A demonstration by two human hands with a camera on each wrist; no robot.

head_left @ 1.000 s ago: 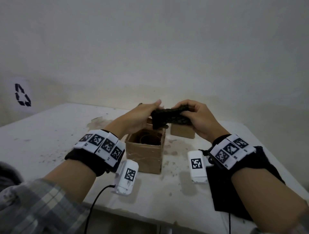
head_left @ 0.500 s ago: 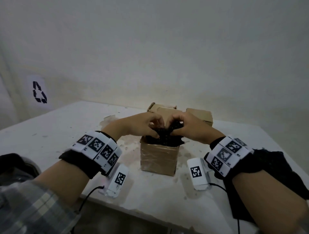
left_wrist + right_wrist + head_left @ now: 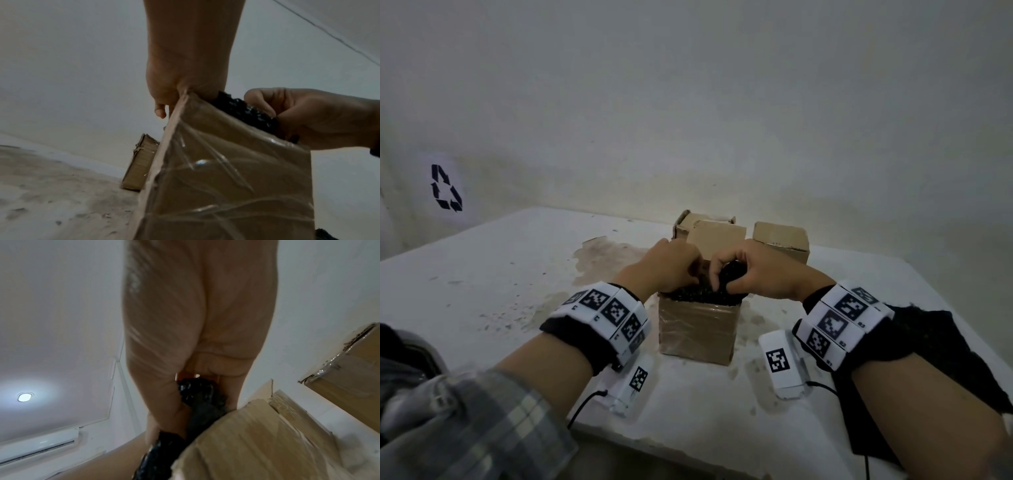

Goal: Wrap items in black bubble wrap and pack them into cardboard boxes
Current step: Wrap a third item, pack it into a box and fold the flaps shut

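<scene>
A small taped cardboard box (image 3: 697,330) stands at the table's centre. A black bubble-wrapped bundle (image 3: 700,294) fills its open top and bulges above the rim. My left hand (image 3: 688,274) curls its fingers down onto the bundle's left side. My right hand (image 3: 722,277) grips the bundle's right side between thumb and curled fingers. In the left wrist view the bundle (image 3: 244,112) shows above the box (image 3: 236,170) with the right hand (image 3: 304,116) clamped on it. The right wrist view has the bundle (image 3: 201,395) under my palm at the box (image 3: 257,438) edge. What is wrapped is hidden.
Two more cardboard boxes stand behind: one with a raised flap (image 3: 709,233), one closed (image 3: 780,241). A loose sheet of black bubble wrap (image 3: 935,346) lies under my right forearm at the table's right edge. The white table (image 3: 482,291) is stained; a wall stands close behind.
A second ago both hands held the bundle above the open box. It has come down into the box mouth, and both hands now press on it there.
</scene>
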